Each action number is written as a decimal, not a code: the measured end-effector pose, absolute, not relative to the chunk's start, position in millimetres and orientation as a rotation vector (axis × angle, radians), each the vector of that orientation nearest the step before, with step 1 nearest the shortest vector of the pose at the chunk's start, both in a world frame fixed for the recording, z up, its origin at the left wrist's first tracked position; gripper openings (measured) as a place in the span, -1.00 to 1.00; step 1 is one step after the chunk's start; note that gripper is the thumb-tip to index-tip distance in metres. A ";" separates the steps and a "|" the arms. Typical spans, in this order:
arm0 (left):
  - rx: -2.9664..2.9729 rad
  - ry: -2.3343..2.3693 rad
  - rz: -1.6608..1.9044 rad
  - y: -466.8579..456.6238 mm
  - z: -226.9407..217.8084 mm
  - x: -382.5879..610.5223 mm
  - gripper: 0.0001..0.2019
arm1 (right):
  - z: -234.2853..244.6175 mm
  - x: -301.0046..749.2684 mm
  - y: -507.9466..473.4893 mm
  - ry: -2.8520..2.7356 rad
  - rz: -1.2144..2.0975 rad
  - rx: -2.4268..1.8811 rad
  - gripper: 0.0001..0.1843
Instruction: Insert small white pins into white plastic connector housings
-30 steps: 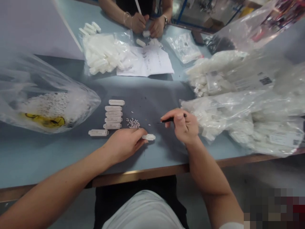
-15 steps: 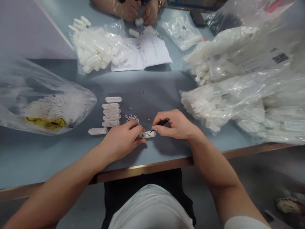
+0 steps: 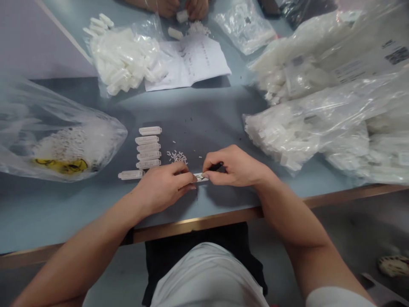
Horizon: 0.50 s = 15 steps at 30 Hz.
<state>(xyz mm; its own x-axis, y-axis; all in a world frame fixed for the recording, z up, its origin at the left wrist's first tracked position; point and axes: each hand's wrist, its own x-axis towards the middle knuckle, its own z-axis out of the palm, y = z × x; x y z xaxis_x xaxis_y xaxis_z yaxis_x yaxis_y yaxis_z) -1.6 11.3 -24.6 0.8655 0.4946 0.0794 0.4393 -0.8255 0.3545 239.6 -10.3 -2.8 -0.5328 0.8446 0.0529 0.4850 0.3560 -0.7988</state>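
Note:
My left hand (image 3: pixel 164 186) pinches a small white plastic connector block (image 3: pixel 201 177) flat on the grey-blue table (image 3: pixel 64 204). My right hand (image 3: pixel 234 167) is closed round a thin black tool (image 3: pixel 217 166), whose tip meets the block's right end. Both hands nearly touch over the block. Just behind them lies a scatter of tiny white pins (image 3: pixel 177 156). To the left, several identical white blocks (image 3: pixel 147 147) are lined up in a column, with one more (image 3: pixel 131 175) lying apart nearer to me.
A clear bag with white and yellow contents (image 3: pixel 64 145) lies left. Large bags of white parts (image 3: pixel 319 123) fill the right. Farther back are a bag of white pieces (image 3: pixel 126 59), a printed sheet (image 3: pixel 191 64), and another person's hands (image 3: pixel 179 6).
My right hand moved left with the black tool to the block held by my left hand. The view tilted down, so the far person's hands slid toward the top edge.

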 end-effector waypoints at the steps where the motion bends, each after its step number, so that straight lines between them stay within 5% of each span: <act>1: 2.714 0.701 0.237 11.3 -24.3 -1.4 -0.83 | -3.2 239.5 -10.1 -2.168 1.036 -1.152 -0.97; 15: 2.761 0.698 0.236 11.1 -25.1 -0.7 -0.78 | -3.6 239.4 -9.6 -2.177 0.987 -1.163 -0.96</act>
<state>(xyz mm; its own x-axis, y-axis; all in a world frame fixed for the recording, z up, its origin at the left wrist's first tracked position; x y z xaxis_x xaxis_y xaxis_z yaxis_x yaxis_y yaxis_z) -0.7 11.1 -25.1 0.8698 0.4855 0.0880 0.4391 -0.8430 0.3106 239.4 -9.6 -3.6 -0.5246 0.8481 0.0748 0.5027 0.3795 -0.7767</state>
